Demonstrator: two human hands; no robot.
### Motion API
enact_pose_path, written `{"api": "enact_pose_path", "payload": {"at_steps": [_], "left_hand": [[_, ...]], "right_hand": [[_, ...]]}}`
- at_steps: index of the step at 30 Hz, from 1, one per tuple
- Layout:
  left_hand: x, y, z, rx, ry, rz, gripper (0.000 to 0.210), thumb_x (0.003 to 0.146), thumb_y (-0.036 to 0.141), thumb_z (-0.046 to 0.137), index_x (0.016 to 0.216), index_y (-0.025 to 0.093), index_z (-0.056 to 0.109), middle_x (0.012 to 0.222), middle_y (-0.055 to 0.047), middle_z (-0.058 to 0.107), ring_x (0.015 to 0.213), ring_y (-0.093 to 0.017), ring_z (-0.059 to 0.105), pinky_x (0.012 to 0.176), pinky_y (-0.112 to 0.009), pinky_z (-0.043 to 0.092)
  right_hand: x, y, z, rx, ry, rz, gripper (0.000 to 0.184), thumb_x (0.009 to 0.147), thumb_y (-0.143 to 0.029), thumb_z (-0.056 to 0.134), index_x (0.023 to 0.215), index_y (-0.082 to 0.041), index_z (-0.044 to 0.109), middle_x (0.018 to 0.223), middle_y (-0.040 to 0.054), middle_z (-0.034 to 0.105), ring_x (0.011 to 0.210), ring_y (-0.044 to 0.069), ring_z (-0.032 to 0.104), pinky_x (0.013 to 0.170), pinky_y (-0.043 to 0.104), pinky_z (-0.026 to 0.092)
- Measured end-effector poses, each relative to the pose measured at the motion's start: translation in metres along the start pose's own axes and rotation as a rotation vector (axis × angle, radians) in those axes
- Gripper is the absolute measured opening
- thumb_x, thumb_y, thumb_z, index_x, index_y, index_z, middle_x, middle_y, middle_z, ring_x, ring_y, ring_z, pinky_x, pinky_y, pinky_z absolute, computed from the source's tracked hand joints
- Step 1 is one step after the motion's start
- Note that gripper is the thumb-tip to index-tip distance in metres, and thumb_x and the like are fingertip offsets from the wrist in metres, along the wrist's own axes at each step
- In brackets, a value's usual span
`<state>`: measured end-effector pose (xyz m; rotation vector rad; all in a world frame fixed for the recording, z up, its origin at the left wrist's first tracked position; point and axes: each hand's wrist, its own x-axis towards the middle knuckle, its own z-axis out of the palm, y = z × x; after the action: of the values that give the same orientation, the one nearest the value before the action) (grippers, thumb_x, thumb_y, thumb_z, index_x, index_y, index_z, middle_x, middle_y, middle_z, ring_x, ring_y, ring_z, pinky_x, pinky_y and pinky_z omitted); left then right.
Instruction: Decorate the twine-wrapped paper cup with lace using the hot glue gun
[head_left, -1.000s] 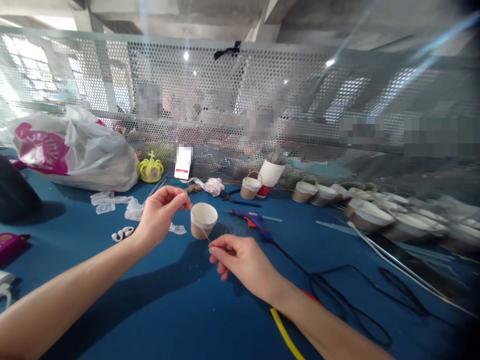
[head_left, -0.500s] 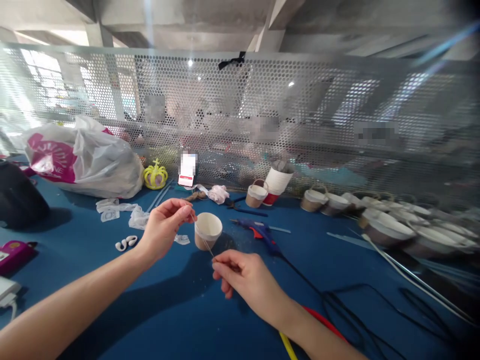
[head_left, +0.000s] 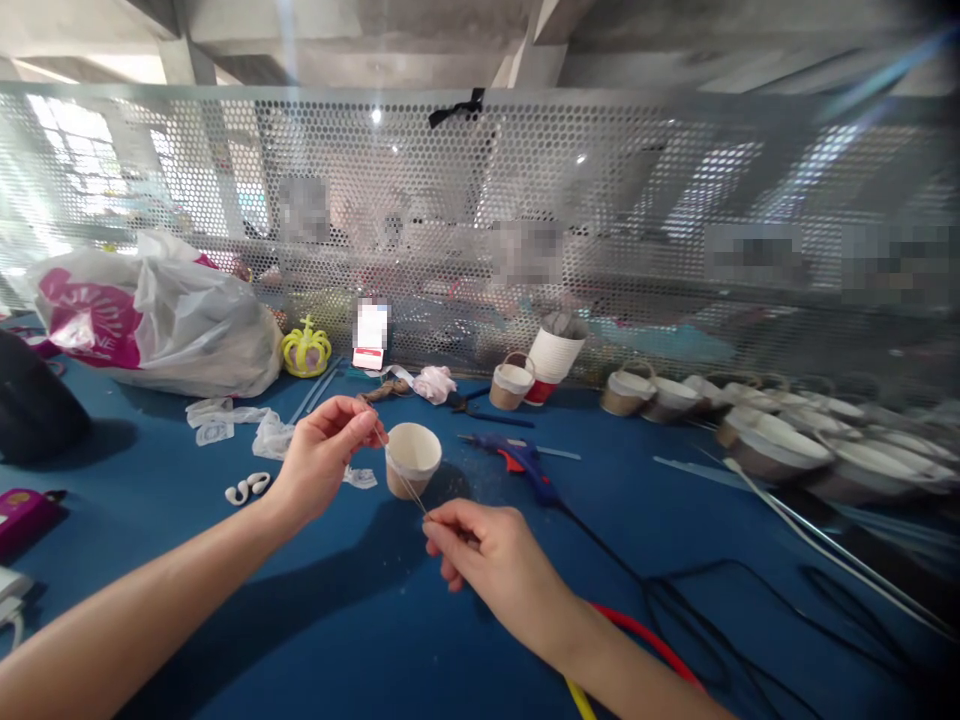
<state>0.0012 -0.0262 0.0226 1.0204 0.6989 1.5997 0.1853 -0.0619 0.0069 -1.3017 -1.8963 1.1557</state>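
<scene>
Thin twine (head_left: 407, 486) stretches between my two hands, in what look like doubled strands. My left hand (head_left: 326, 445) pinches its upper end between thumb and finger. Lower and nearer to me, my right hand (head_left: 499, 560) grips the other end, its fingers curled. Behind the twine stands a small paper cup (head_left: 414, 455), upright, with a brown wrap below and a pale band near its rim. A blue glue gun (head_left: 521, 462) lies to the right of this cup. White lace trim (head_left: 274, 435) rests beyond my left hand.
Finished-looking cups with handles (head_left: 780, 445) crowd the right side. A stack of white cups (head_left: 555, 355) leans at the back by the mesh panel (head_left: 450, 200). A plastic bag (head_left: 202, 330) and yellow crown (head_left: 306, 350) sit left. Black cord (head_left: 600, 545) trails right.
The view has shifted slightly, so most things sit a little further left. The twine between my hands looks longer and more visible; both hands keep their grip.
</scene>
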Motion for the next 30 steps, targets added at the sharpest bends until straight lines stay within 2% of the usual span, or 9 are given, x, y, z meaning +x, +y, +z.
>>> {"api": "enact_pose_path", "payload": {"at_steps": [16, 19, 21, 24, 25, 27, 28, 30], "left_hand": [[0.001, -0.004, -0.001, 0.060, -0.014, 0.013, 0.020, 0.066, 0.026, 0.072, 0.069, 0.013, 0.057, 0.061, 0.001, 0.062, 0.058, -0.010, 0.058, 0.060, -0.023, 0.046], [0.003, -0.001, -0.004, 0.182, -0.024, 0.030, 0.022, 0.071, 0.027, 0.066, 0.084, 0.014, 0.055, 0.064, 0.000, 0.062, 0.062, -0.012, 0.059, 0.065, -0.027, 0.048], [0.004, 0.007, -0.007, 0.413, 0.007, 0.167, 0.030, 0.073, 0.026, 0.065, 0.098, 0.017, 0.052, 0.079, -0.003, 0.064, 0.075, -0.016, 0.062, 0.074, -0.033, 0.048], [-0.004, 0.020, -0.007, 0.941, 0.041, 0.639, 0.036, 0.072, 0.021, 0.065, 0.106, 0.020, 0.052, 0.115, -0.011, 0.056, 0.111, -0.025, 0.051, 0.095, -0.043, 0.038], [-0.009, 0.022, -0.005, 1.104, 0.004, 0.795, 0.035, 0.072, 0.019, 0.065, 0.106, 0.021, 0.054, 0.122, -0.012, 0.052, 0.118, -0.027, 0.044, 0.100, -0.046, 0.033], [-0.022, 0.022, 0.002, 1.349, -0.263, 0.945, 0.032, 0.077, 0.016, 0.059, 0.109, 0.020, 0.054, 0.124, -0.012, 0.053, 0.120, -0.027, 0.043, 0.102, -0.046, 0.029], [-0.029, 0.019, 0.006, 1.437, -0.422, 0.936, 0.030, 0.080, 0.016, 0.056, 0.110, 0.019, 0.054, 0.121, -0.012, 0.056, 0.118, -0.027, 0.046, 0.103, -0.045, 0.028], [-0.042, 0.009, 0.012, 1.566, -0.621, 0.832, 0.026, 0.082, 0.015, 0.050, 0.108, 0.015, 0.056, 0.112, -0.014, 0.062, 0.111, -0.030, 0.051, 0.100, -0.049, 0.029]], "right_hand": [[-0.001, -0.003, 0.000, 0.009, 0.006, 0.028, 0.018, 0.080, -0.029, 0.050, 0.070, -0.016, 0.058, 0.061, -0.0007, 0.057, 0.047, 0.007, 0.052, 0.046, 0.018, 0.047], [-0.001, -0.003, -0.004, -0.004, 0.009, 0.027, 0.018, 0.081, -0.030, 0.050, 0.069, -0.017, 0.057, 0.060, -0.0011, 0.057, 0.046, 0.008, 0.052, 0.045, 0.019, 0.047], [0.000, -0.001, -0.008, -0.022, -0.001, 0.037, 0.018, 0.081, -0.030, 0.050, 0.070, -0.018, 0.057, 0.062, -0.0006, 0.057, 0.047, 0.008, 0.053, 0.045, 0.019, 0.047], [0.003, 0.001, -0.015, -0.095, -0.039, 0.047, 0.018, 0.083, -0.028, 0.048, 0.072, -0.018, 0.057, 0.064, 0.0005, 0.059, 0.049, 0.009, 0.054, 0.045, 0.019, 0.046], [0.003, 0.001, -0.017, -0.147, -0.050, 0.029, 0.017, 0.083, -0.027, 0.047, 0.073, -0.018, 0.057, 0.064, 0.0004, 0.060, 0.049, 0.009, 0.054, 0.046, 0.019, 0.046], [0.002, -0.003, -0.018, -0.301, -0.055, -0.063, 0.016, 0.083, -0.022, 0.046, 0.072, -0.018, 0.057, 0.062, 0.0003, 0.060, 0.050, 0.010, 0.055, 0.048, 0.020, 0.044], [0.000, -0.006, -0.018, -0.394, -0.053, -0.129, 0.016, 0.083, -0.019, 0.046, 0.071, -0.018, 0.058, 0.061, 0.0005, 0.060, 0.051, 0.010, 0.055, 0.051, 0.021, 0.044], [-0.005, -0.014, -0.018, -0.553, -0.077, -0.256, 0.018, 0.082, -0.014, 0.046, 0.069, -0.017, 0.058, 0.065, 0.0026, 0.063, 0.057, 0.012, 0.057, 0.055, 0.022, 0.042]]}}
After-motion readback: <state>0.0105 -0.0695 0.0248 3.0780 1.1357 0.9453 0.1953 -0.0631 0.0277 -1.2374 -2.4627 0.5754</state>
